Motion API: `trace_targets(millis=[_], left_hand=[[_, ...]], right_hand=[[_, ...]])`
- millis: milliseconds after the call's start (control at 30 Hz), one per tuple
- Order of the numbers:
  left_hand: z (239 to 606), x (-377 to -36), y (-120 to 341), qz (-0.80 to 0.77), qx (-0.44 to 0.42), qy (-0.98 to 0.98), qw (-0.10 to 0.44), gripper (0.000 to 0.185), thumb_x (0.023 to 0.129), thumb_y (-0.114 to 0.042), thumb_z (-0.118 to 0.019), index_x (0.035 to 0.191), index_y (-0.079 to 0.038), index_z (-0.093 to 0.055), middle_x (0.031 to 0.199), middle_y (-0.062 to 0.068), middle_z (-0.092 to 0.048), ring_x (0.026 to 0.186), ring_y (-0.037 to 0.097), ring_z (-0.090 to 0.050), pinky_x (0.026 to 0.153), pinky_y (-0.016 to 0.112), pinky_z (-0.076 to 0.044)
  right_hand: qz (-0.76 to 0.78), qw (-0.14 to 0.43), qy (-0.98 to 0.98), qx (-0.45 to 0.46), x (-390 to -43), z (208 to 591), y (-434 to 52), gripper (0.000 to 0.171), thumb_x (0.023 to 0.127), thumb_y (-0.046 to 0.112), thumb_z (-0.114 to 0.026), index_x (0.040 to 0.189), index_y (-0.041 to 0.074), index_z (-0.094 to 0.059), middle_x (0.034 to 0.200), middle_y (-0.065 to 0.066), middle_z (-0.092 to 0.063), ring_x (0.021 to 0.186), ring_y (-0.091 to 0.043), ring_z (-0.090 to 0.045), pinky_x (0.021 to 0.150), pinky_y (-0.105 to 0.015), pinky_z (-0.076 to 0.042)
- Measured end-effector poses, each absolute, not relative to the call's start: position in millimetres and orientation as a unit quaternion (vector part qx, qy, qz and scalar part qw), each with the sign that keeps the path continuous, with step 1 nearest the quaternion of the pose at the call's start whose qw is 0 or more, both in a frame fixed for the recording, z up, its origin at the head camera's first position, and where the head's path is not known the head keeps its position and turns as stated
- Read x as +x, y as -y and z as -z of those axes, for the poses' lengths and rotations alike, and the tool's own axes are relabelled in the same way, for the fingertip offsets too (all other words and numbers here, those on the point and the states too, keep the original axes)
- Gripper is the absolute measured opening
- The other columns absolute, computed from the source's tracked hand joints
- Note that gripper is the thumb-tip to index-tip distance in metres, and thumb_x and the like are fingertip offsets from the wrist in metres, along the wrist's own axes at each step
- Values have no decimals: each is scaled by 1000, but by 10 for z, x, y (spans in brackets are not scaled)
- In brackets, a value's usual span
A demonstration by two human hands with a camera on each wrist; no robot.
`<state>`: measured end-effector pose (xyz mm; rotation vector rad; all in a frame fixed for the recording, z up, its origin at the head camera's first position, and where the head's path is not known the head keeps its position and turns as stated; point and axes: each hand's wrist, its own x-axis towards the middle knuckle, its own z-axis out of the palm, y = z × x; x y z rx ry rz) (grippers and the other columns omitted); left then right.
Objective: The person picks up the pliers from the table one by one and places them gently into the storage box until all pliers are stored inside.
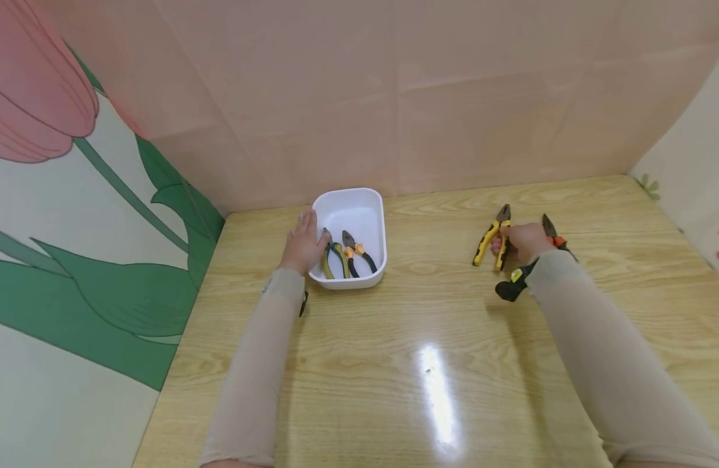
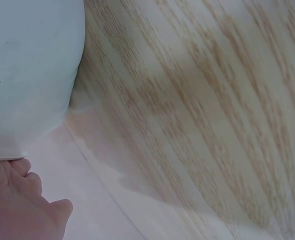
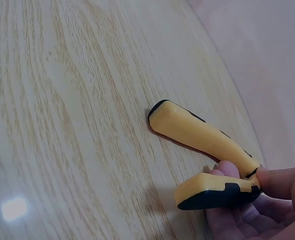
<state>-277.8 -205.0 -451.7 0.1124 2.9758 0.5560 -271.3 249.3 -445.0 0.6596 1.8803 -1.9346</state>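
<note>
Yellow pliers [image 1: 493, 242]: on desk [image 1: 430, 364] near its far right edge, handle pinched by right hand [image 1: 526, 240]. White tray [image 1: 359, 211]: far left; left hand [image 1: 303, 246] rests relaxed against its side.

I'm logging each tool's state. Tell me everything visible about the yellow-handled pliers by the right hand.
The yellow-handled pliers have dark metal jaws pointing toward the far wall and two yellow grips with black trim, spread apart. They look plastic-coated. They lie on the wooden table, right of the white tray. The right hand pinches one grip; the other grip's end rests on the wood.
</note>
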Motion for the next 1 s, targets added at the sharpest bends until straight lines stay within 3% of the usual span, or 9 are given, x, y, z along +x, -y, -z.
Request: trace_targets(millis=[167, 633, 1000], left_hand=[[4524, -2778, 2056, -186, 35, -980, 57, 74, 109, -43, -37, 163, -7, -2, 171, 8, 2, 156, 25, 5, 124, 58, -5], [4553, -2800, 2075, -187, 31, -980, 56, 75, 108, -44, -37, 163, -7, -2, 170, 7, 2, 156, 24, 5, 125, 56, -5], [4618, -2796, 2063, -200, 38, -978, 56, 74, 109, -43, -38, 163, -7, -3, 170, 8, 1, 156, 25, 4, 125, 57, -5]], right_hand=[[695, 178, -652, 245, -2719, 4468, -2487, 37, 110, 19, -41, 138, -4, -39, 78, -5, -62, 69, -15, -62, 69, -29, -58], [727, 154, -614, 266, -2705, 4466, -2374, 25, 108, 16, -46, 125, -3, -45, 74, -6, -61, 65, -15, -61, 64, -29, -58], [724, 190, -622, 232, -2710, 4494, -2207, 27, 109, 14, -43, 126, -6, -44, 76, -6, -63, 67, -15, -62, 68, -29, -59]])
